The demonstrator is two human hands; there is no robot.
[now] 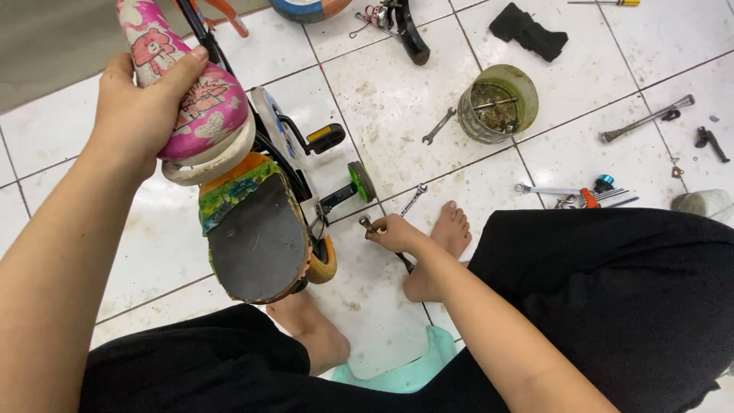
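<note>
My left hand (141,107) grips the pink patterned saddle (195,95) of a small children's bicycle (283,176), which stands between my knees. Behind the saddle sits a dark padded rear seat (252,237) with a colourful edge. A black pedal (327,138) and a green training wheel (361,180) stick out on the bike's right side. My right hand (394,233) reaches low beside the rear wheel (325,260) and is closed on a dark wrench (375,229), whose handle runs under my wrist.
Tools lie scattered on the dirty white tiles: a small spanner (438,125), another spanner (413,199), a long socket wrench (646,119), pliers and wrenches (581,195). A metal tin (497,103) holds parts. A black cloth (529,32) lies far off. My bare feet (443,241) rest on the floor.
</note>
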